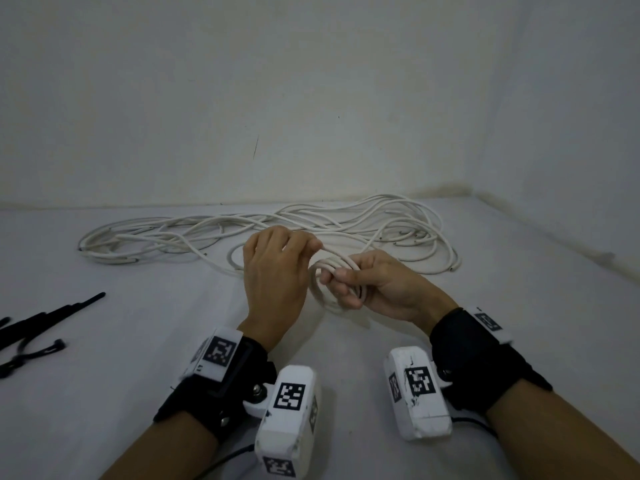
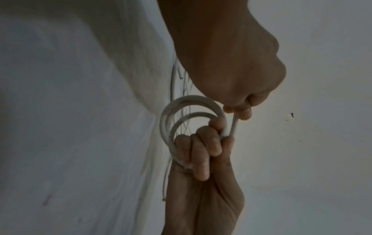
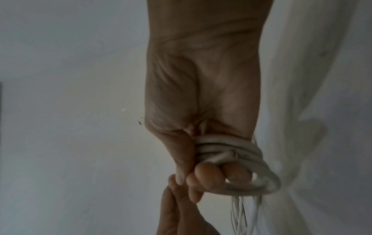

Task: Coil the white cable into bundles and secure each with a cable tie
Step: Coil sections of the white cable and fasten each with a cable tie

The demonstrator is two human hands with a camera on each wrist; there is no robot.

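Loose pile of long white round cable (image 1: 311,220) sprawls across the far side of the pale cloth-covered table (image 1: 138,306), well beyond your hands, its long run lying left to right. Black strap-like cable ties (image 1: 45,317) sit at the near left edge, well apart from both hands, nearer your left hand (image 1: 273,271).

Small coil of white cable loops (image 1: 329,271) hangs between your hands, above the table. Your right hand (image 1: 377,289) grips it, fingers (image 2: 203,143) curled through the loops and thumb clamped on top; the cut end (image 3: 227,155) pokes out against the palm. The coil stands roughly upright, open face toward your left hand.

Your left hand pinches the free strand (image 2: 234,125) just above the coil, thumb and fingertips closed on it, strand running down into your right grip.

Likely step: laying another loop. Feed comes from the far pile, so your left hand must slide back along the strand away from the coil, then bring slack toward your right fingers.
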